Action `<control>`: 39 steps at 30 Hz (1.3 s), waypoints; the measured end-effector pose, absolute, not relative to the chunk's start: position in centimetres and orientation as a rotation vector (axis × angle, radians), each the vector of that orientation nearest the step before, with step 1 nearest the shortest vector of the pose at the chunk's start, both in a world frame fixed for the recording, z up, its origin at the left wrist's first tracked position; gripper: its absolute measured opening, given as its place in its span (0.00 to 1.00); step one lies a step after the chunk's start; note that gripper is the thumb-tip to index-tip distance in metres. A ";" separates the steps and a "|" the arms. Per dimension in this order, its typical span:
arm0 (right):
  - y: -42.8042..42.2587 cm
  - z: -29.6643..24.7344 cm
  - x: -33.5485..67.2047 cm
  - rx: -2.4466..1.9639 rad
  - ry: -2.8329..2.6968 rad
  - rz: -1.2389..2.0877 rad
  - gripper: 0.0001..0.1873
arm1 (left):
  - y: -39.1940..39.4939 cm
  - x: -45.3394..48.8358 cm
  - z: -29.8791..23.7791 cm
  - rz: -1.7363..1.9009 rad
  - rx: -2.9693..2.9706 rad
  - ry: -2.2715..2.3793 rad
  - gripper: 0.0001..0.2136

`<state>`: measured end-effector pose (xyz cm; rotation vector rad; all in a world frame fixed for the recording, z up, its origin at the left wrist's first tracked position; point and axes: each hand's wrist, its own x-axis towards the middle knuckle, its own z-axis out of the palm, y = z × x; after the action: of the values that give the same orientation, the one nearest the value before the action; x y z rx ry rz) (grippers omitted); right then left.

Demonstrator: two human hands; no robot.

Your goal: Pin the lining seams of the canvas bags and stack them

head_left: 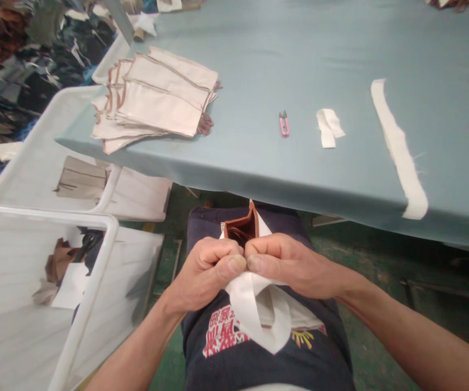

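Both hands are closed on one white cloth piece held over my lap, below the table's front edge. My left hand and my right hand meet thumb to thumb, pinching the cloth between them. A brown-trimmed corner of the piece sticks up behind my knuckles, and white loops hang down toward my shirt.
A blue-grey table carries a stack of white brown-edged cloth pieces, pink thread snips, a small folded white scrap and a long white strip. White bins with cloth stand at my left.
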<state>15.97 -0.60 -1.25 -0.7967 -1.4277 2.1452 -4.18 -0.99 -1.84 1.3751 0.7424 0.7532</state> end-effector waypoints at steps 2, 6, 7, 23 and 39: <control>-0.4 -0.7 16.3 -0.828 -1.568 2.023 0.21 | -1.0 -4.1 -1.9 0.726 1.367 0.749 0.28; -0.1 0.8 17.0 -0.903 -2.096 1.406 0.13 | -1.0 -3.8 -1.9 0.687 1.286 0.772 0.28; -0.2 1.1 17.2 -0.910 -2.213 1.241 0.12 | -1.0 -3.7 -1.9 0.681 1.262 0.777 0.28; -3.9 2.5 18.8 -0.808 -2.437 0.601 0.11 | -2.2 -5.0 1.4 0.532 1.996 0.550 0.15; -3.7 3.5 18.4 -1.015 -2.111 1.367 0.31 | -2.6 -3.1 2.8 0.692 2.336 0.702 0.18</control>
<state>18.38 -3.68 3.50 -1.0149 -2.1108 1.3667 -3.11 -2.55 2.75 2.3363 0.7023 0.6922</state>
